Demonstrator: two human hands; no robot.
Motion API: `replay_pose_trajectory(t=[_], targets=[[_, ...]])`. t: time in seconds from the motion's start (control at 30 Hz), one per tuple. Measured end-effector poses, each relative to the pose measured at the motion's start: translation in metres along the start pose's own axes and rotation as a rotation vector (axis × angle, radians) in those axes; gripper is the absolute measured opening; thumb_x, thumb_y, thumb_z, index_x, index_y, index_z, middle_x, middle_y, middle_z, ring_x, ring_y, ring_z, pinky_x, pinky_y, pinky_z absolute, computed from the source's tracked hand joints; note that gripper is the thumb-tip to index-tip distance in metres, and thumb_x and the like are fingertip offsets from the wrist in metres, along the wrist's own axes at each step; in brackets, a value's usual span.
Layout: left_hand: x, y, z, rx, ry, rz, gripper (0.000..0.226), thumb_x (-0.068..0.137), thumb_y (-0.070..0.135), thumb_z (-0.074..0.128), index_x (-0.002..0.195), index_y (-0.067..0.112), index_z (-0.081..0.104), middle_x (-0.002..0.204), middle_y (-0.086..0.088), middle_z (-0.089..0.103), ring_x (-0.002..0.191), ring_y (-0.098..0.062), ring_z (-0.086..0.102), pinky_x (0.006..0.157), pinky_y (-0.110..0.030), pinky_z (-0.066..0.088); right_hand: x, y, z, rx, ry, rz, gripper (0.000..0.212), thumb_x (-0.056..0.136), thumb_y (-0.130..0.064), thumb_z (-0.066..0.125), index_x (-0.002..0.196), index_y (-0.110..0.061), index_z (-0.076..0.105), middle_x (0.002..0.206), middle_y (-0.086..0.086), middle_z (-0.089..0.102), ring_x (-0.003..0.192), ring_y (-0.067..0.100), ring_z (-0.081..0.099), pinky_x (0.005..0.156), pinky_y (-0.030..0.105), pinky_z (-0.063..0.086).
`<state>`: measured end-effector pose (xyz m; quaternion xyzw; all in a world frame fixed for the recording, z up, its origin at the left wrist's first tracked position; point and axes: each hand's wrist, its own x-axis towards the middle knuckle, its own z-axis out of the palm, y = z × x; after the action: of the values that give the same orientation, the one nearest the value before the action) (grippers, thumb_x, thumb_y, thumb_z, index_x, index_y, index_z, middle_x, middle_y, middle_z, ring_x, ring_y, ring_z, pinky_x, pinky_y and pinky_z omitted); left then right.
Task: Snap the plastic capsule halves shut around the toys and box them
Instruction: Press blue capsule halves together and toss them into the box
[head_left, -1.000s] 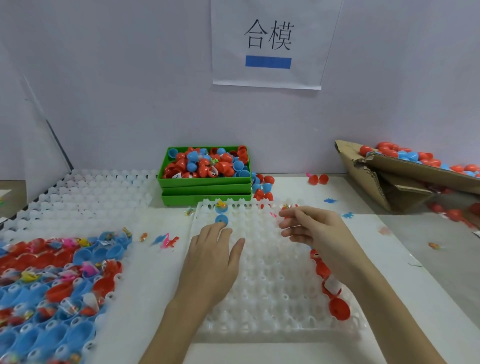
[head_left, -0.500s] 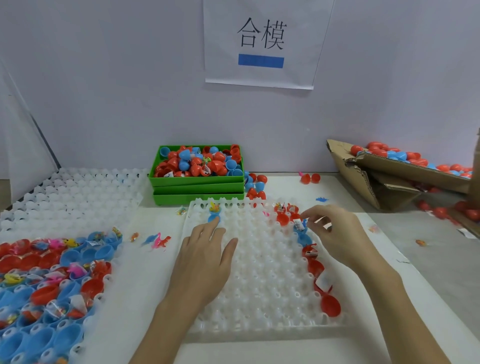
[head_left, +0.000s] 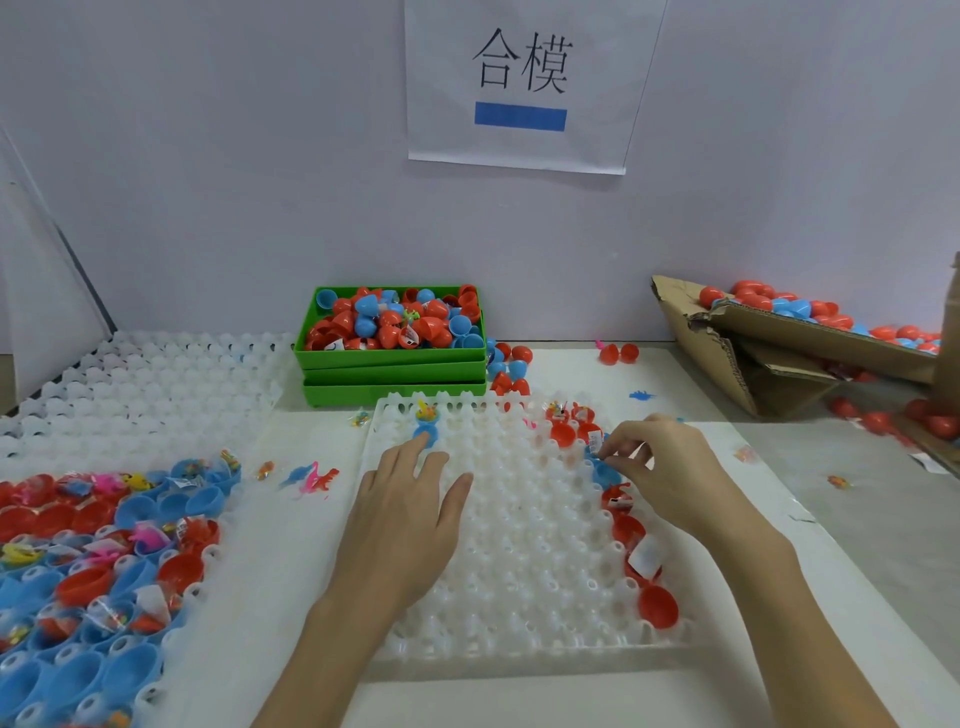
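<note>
A white moulded tray (head_left: 519, 545) lies in front of me. My left hand (head_left: 410, 514) rests flat on its left part, fingers apart, holding nothing. A blue capsule half (head_left: 427, 434) with a small toy sits just beyond its fingertips. Red capsule halves (head_left: 657, 605) line the tray's right edge, some with bagged toys. My right hand (head_left: 660, 467) hovers over the tray's upper right, fingertips pinched on a small packet at a blue capsule half (head_left: 605, 470). A cardboard box (head_left: 810, 343) with shut red and blue capsules lies at the right.
A green bin (head_left: 389, 358) of loose capsule halves stands behind the tray. A second tray (head_left: 104, 545) at left holds several red and blue halves with toys. Empty white trays (head_left: 145, 379) are stacked at back left. Loose small toys (head_left: 311, 478) lie on the table.
My right hand moved right and slightly nearer, from the tray's top middle to its right edge, and now pinches at a blue half. The left hand stayed flat on the tray.
</note>
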<state>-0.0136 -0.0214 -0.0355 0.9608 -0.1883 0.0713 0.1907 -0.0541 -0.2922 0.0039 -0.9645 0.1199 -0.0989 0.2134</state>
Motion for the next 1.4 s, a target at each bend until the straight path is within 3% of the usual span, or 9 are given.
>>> replay_pose_trajectory(t=[0.43, 0.57, 0.67, 0.77, 0.93, 1.03, 1.23, 1.3, 1.4], targets=[[-0.005, 0.006, -0.006, -0.056, 0.114, 0.045, 0.048, 0.108, 0.046, 0.041, 0.145, 0.02, 0.058, 0.162, 0.001, 0.04, 0.148, -0.017, 0.034, 0.118, -0.034, 0.031, 0.001, 0.002, 0.0, -0.003, 0.038, -0.069, 0.019, 0.096, -0.01, 0.069, 0.113, -0.015, 0.077, 0.099, -0.007, 0.06, 0.082, 0.008, 0.055, 0.066, 0.003, 0.037], [-0.008, 0.013, -0.011, -0.156, 0.23, 0.104, 0.03, 0.105, 0.032, 0.057, 0.127, 0.015, 0.071, 0.143, -0.002, 0.059, 0.134, -0.02, 0.052, 0.109, -0.035, 0.042, -0.001, -0.002, -0.002, 0.038, 0.073, -0.09, 0.017, 0.096, -0.01, 0.07, 0.11, -0.014, 0.077, 0.099, -0.005, 0.063, 0.077, 0.005, 0.054, 0.064, 0.005, 0.038], [-0.01, 0.017, -0.015, -0.261, 0.29, 0.155, 0.017, 0.103, 0.022, 0.062, 0.115, 0.017, 0.073, 0.121, 0.006, 0.066, 0.115, -0.012, 0.059, 0.098, -0.022, 0.043, -0.005, -0.011, -0.005, 0.087, 0.133, -0.132, 0.015, 0.094, -0.009, 0.071, 0.107, -0.013, 0.078, 0.095, -0.006, 0.062, 0.076, 0.004, 0.055, 0.063, 0.006, 0.041], [-0.011, 0.02, -0.017, -0.463, 0.263, 0.114, 0.014, 0.104, 0.021, 0.062, 0.112, 0.021, 0.073, 0.109, 0.015, 0.067, 0.101, 0.001, 0.062, 0.086, -0.009, 0.046, -0.013, -0.025, -0.006, 0.136, 0.155, -0.211, 0.014, 0.092, -0.007, 0.073, 0.104, -0.013, 0.078, 0.092, -0.007, 0.061, 0.076, 0.004, 0.056, 0.07, 0.004, 0.044], [-0.008, 0.028, -0.019, -0.927, 0.125, -0.048, 0.015, 0.105, 0.018, 0.06, 0.112, 0.02, 0.074, 0.099, 0.007, 0.078, 0.089, -0.007, 0.076, 0.08, -0.025, 0.06, -0.029, -0.055, -0.005, 0.242, 0.081, -0.33, 0.013, 0.093, -0.011, 0.072, 0.103, -0.019, 0.078, 0.093, -0.014, 0.061, 0.082, 0.007, 0.059, 0.075, 0.009, 0.048], [-0.008, 0.032, -0.022, -1.173, -0.052, -0.072, 0.021, 0.107, 0.021, 0.057, 0.116, 0.018, 0.075, 0.103, 0.002, 0.079, 0.093, -0.017, 0.077, 0.076, -0.025, 0.061, -0.041, -0.071, 0.004, 0.285, 0.037, -0.42, 0.013, 0.095, -0.013, 0.071, 0.102, -0.02, 0.079, 0.094, -0.011, 0.064, 0.085, 0.006, 0.059, 0.074, 0.013, 0.048], [-0.007, 0.026, -0.02, -1.255, -0.017, -0.185, 0.019, 0.103, 0.015, 0.062, 0.112, 0.02, 0.078, 0.1, 0.005, 0.08, 0.097, -0.017, 0.077, 0.075, -0.02, 0.059, -0.044, -0.073, 0.005, 0.371, -0.009, -0.471, 0.026, 0.099, -0.012, 0.067, 0.119, -0.027, 0.075, 0.1, -0.013, 0.069, 0.091, 0.007, 0.063, 0.074, 0.014, 0.051], [-0.006, 0.023, -0.02, -1.253, 0.013, -0.188, 0.018, 0.103, 0.012, 0.063, 0.11, 0.017, 0.079, 0.099, 0.002, 0.081, 0.097, -0.017, 0.077, 0.075, -0.02, 0.059, -0.04, -0.064, -0.004, 0.44, 0.077, -0.426, 0.028, 0.098, -0.01, 0.067, 0.118, -0.028, 0.074, 0.102, -0.013, 0.071, 0.093, 0.008, 0.066, 0.075, 0.016, 0.053], [-0.006, 0.022, -0.017, -1.195, 0.034, -0.168, 0.02, 0.103, 0.011, 0.063, 0.107, 0.02, 0.08, 0.099, 0.006, 0.081, 0.097, -0.012, 0.076, 0.075, -0.02, 0.059, -0.029, -0.047, -0.014, 0.312, 0.208, -0.289, 0.026, 0.1, -0.007, 0.063, 0.118, -0.022, 0.074, 0.114, -0.005, 0.071, 0.095, 0.006, 0.065, 0.078, 0.01, 0.051]])
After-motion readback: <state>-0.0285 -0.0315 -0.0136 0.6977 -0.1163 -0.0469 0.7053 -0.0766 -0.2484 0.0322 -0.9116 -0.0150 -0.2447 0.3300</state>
